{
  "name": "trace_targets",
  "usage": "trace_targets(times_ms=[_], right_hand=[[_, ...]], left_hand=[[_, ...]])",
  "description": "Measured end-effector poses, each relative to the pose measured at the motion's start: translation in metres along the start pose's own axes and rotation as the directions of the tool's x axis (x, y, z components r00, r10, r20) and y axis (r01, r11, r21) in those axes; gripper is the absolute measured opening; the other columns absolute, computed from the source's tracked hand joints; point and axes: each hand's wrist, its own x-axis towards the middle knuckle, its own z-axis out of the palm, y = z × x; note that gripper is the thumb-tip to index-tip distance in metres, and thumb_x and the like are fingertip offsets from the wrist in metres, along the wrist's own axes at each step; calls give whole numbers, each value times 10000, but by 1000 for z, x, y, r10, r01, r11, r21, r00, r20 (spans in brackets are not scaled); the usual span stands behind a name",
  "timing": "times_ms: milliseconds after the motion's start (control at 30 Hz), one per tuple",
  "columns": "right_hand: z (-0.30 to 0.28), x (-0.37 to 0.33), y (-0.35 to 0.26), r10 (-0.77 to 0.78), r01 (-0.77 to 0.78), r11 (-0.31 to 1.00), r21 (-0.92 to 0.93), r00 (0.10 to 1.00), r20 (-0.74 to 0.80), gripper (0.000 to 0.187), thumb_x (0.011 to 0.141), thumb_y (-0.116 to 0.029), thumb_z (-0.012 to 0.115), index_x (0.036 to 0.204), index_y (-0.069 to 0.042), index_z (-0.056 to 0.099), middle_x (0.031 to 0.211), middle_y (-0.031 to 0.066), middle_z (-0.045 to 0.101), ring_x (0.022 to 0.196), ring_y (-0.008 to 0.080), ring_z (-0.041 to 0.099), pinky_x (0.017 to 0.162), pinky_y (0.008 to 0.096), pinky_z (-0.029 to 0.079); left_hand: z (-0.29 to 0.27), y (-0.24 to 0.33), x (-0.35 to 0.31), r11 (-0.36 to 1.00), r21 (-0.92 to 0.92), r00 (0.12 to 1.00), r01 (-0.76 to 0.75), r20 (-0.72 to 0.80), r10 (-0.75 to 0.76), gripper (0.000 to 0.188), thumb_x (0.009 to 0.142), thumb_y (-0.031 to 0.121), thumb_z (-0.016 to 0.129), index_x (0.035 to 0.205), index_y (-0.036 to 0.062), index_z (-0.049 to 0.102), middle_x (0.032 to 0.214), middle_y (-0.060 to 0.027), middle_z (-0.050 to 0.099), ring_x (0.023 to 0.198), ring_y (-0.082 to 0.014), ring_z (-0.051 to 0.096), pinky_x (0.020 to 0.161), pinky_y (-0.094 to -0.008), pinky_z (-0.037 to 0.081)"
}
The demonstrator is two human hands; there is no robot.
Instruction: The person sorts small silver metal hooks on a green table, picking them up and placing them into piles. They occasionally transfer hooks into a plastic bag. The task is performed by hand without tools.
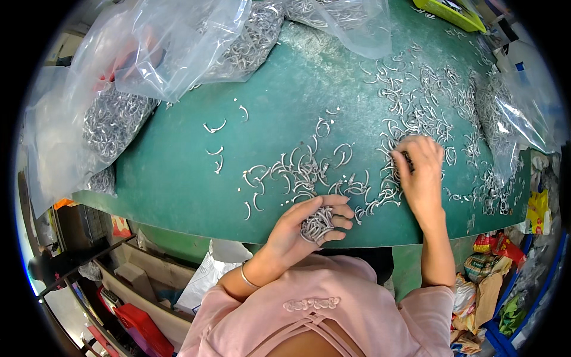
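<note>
A heap of small, curved grey metal pieces (317, 225) rests in the cupped palm of my left hand (297, 223), its fingers curled round them near the front edge of the green table (178, 178). My right hand (419, 159) reaches down among the spread of similar metal pieces (428, 116) on the right, fingers bent and thumb drawn in. What lies under its fingertips is hidden. Between the two hands and further left, more loose curved pieces (291, 172) are scattered on the tabletop. A bracelet (247, 276) circles my left wrist.
Clear plastic bags of metal pieces stand at the left (119, 119), the back (253, 44) and the right edge (499, 113). A yellow-green tray (455, 16) sits at the far right corner. Below the table are a red bin (140, 327) and, at right, crumpled packaging (482, 268).
</note>
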Motion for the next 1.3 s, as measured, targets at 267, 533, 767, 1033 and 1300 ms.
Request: trace_targets(times_ms=[267, 533, 767, 1033, 1300], right_hand=[[-10, -5, -11, 28, -29, 999, 24, 999, 32, 177, 806, -64, 708, 965, -31, 638, 1103, 123, 593, 1074, 313, 541, 930, 427, 393], [-11, -7, -5, 34, -32, 998, 56, 999, -37, 145, 780, -8, 699, 912, -37, 646, 1029, 100, 601, 978, 301, 551, 843, 400, 409], [5, -4, -19, -75, 76, 997, -5, 993, 92, 200, 775, -57, 724, 958, -50, 643, 1006, 83, 565, 993, 279, 520, 875, 425, 383], [-9, 1, -14, -64, 65, 998, 3, 986, 156, 129, 778, -32, 709, 868, -44, 617, 876, 76, 570, 886, 277, 539, 874, 438, 379], [-27, -12, -55, -179, 12, 766, 643, 964, 195, 142, 766, 8, 721, 893, -20, 664, 924, 110, 662, 859, 272, 619, 766, 368, 470]], left_hand=[[6, 1, -1, 995, 101, 995, 1, -98, 9, 404, 1026, 264, 453, 1281, -33, 554, 1081, -153, 624, 874, -223, 592, 720, -325, 518], [0, 1, -9, 1000, 10, 995, -17, -98, 18, 332, 1025, 230, 456, 1192, -27, 583, 912, -93, 533, 721, -138, 459, 596, -270, 407], [4, 2, -5, 1000, 4, 997, 8, -78, -7, 313, 1028, 226, 451, 1168, -20, 586, 894, -82, 515, 700, -128, 434, 579, -254, 386], [1, 1, -7, 1000, 7, 996, 3, -85, -3, 330, 1024, 232, 462, 1207, -15, 581, 937, -94, 538, 744, -147, 472, 623, -272, 419], [41, 3, 2, 999, -6, 936, 39, -350, -39, 379, 1044, 255, 442, 1251, -35, 572, 1061, -140, 644, 949, -232, 626, 791, -341, 536]])
